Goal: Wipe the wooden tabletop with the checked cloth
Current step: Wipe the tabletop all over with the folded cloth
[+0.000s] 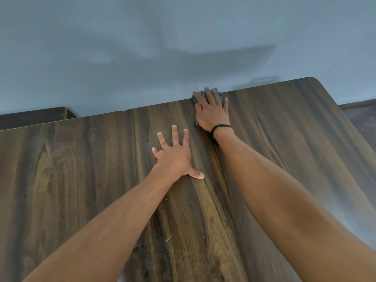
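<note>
A dark wooden tabletop [81,180] with strong grain fills the lower part of the view. My right hand [212,111] lies flat on a grey checked cloth [196,97] at the table's far edge, pressing it to the wood; only the cloth's corners show around the fingers. A black band circles that wrist. My left hand [175,155] rests palm down on the bare wood nearer to me, fingers spread, holding nothing.
A pale grey wall [183,47] rises right behind the far edge. The table's rounded far right corner [313,79] meets dark floor [360,117]. A dark piece of furniture [34,117] stands at the far left. Small specks lie on the near wood.
</note>
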Available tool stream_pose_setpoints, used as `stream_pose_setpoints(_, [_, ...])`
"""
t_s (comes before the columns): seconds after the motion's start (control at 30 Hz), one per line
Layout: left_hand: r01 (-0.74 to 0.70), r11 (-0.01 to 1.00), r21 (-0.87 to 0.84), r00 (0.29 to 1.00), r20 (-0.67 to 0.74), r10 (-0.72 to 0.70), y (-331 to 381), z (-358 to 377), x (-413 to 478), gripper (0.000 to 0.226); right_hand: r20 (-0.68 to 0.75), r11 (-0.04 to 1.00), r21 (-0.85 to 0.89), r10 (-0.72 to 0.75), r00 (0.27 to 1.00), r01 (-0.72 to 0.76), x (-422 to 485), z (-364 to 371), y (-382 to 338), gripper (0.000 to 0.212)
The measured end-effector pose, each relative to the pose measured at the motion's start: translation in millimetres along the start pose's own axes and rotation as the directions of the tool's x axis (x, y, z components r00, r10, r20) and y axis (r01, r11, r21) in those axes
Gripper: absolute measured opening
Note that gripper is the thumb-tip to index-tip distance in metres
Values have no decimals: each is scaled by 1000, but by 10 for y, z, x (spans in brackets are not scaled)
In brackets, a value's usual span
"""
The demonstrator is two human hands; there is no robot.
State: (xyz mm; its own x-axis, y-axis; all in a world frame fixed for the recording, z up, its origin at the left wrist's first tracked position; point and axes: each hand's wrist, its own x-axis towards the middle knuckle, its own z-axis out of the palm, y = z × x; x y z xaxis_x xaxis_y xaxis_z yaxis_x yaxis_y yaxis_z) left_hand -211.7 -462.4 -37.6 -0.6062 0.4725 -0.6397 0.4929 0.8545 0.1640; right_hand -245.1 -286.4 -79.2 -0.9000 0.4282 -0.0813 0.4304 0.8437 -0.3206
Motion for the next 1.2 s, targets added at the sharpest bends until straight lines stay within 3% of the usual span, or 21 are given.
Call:
stream_pose_setpoints(0.13, [-5, 1000, 8, 1000, -11, 5, -9, 36, 4, 151, 50, 990, -18, -139, 989, 140, -146, 71, 15, 52])
stream_pose_setpoints(0.27, [5, 1000, 7, 1000, -15, -5, -14, 25, 21, 151, 0, 1000, 7, 26, 1000, -26, -288, 6, 195, 51])
stream_pose_setpoints(0.4, [-14, 1000, 5, 1000, -26, 14, -20, 75, 17, 150, 4, 995, -28, -97, 995, 97, -721, 94, 158, 51])
stream_pose_setpoints(0.53, [17, 1000, -2, 998, -56, -17, -220, -46, -9, 153, -44, 997, -1, 78, 996, -78, -925, 50, 243, 51])
stream_pose_setpoints(0.67, [135, 991, -23, 991, -3, -135, -717, -487, 64, 154, 23, 993, -67, -98, 995, 100, -1066, 20, 368, 51])
stream_pose_setpoints(0.83, [145, 988, 46, 984, 95, -149, -859, -461, 132, 153, -9, 984, 35, 177, 984, -177, -534, -91, 177, 53])
stream_pose_setpoints(1.0, [138, 990, 21, 986, 92, -140, -860, -418, 161, 156, 31, 989, -19, -148, 988, 149, -593, 173, -157, 51])
stream_pose_setpoints(1.13, [142, 990, 2, 985, 94, -142, -860, -428, 160, 155, -24, 993, 48, 111, 994, -110, -290, 98, -203, 51])
stream_pose_setpoints(1.2, [151, 989, -8, 983, 102, -149, -881, -421, 156, 156, -16, 992, 53, 116, 993, -115, -217, 105, -415, 52])
